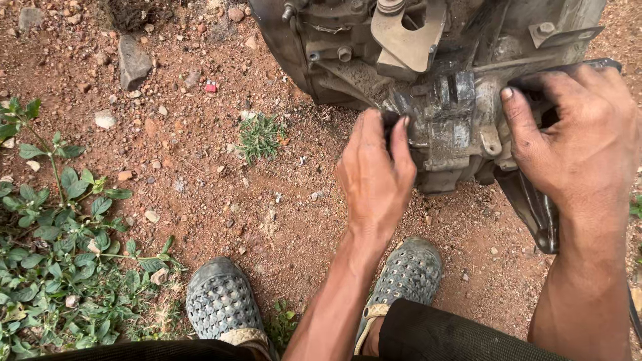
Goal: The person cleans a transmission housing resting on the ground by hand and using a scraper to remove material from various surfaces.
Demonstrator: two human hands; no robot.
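A large, dirty grey metal gearbox housing (374,47) lies on red dirt at the top of the view. My left hand (374,174) is closed on a dark part at the housing's lower edge, fingers curled round it. My right hand (578,140) grips a thin black plate or cover (535,207) that runs down the housing's right side, thumb pressed on its upper end. Both hands are smeared with grease. What the left fingers hold is mostly hidden.
Red gravelly ground (200,180) with small stones and a grey rock (134,63). Green weeds (60,247) fill the lower left. My two grey perforated shoes (224,301) (408,271) stand at the bottom.
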